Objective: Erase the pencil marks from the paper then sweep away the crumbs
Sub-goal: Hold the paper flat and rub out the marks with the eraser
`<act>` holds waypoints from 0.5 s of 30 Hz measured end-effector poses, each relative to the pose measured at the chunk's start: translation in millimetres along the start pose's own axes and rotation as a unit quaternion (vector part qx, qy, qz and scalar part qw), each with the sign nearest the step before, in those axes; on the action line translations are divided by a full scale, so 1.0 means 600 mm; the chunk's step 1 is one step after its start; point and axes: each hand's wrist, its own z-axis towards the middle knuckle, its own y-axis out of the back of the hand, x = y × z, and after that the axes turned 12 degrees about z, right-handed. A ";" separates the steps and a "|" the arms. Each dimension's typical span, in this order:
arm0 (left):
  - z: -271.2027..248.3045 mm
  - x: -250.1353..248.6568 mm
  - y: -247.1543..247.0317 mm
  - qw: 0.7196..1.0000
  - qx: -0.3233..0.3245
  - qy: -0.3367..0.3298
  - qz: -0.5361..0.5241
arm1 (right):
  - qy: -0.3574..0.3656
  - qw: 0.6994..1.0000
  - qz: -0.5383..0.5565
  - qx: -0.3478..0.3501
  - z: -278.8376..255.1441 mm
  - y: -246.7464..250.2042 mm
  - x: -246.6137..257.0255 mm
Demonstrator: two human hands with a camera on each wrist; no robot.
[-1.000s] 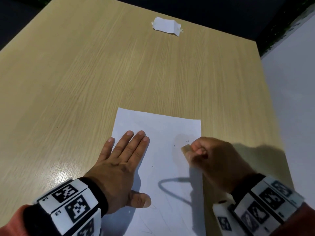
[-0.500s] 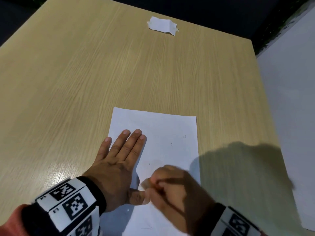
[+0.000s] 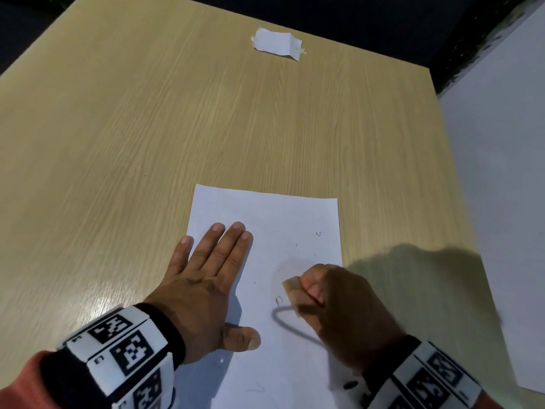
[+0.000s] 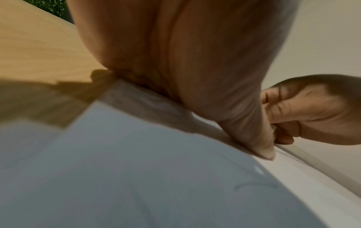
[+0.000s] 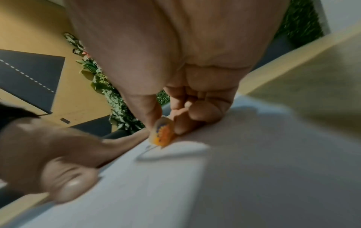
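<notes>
Left hand (image 3: 203, 286) lay flat, fingers straight, palm pinning the left side of the paper (image 3: 274, 219) to the bench (image 3: 206, 119); little finger hung off the sheet's left edge. Right hand (image 3: 339, 302) had its grip pinched around the eraser (image 3: 290, 286), eraser tip down on the paper mid-right, just above a dark curved pencil mark (image 3: 278, 315). Small crumbs (image 3: 318, 234) sat scattered on the upper right of the sheet. Folded paper scrap (image 3: 277, 44) lay at the far bench edge, well apart.
</notes>
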 end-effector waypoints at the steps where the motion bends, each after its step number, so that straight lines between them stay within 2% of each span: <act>1: 0.000 0.000 0.001 1.000 0.002 0.000 0.000 | -0.018 1.000 -0.007 -0.012 0.003 0.011 -0.007; 5: 0.000 0.000 0.000 1.000 0.003 0.000 -0.003 | -0.037 0.999 -0.001 -0.038 0.010 0.032 -0.009; 9: 0.000 0.000 -0.001 1.000 0.008 -0.003 -0.006 | 0.008 0.998 0.050 0.027 0.001 0.000 0.022; 11: 0.000 0.000 -0.002 1.000 0.003 -0.004 -0.004 | 0.005 0.998 0.047 0.037 -0.002 -0.011 0.019; 15: 0.001 0.001 -0.003 1.000 0.000 -0.005 -0.005 | -0.063 0.997 -0.027 -0.022 0.000 0.020 -0.015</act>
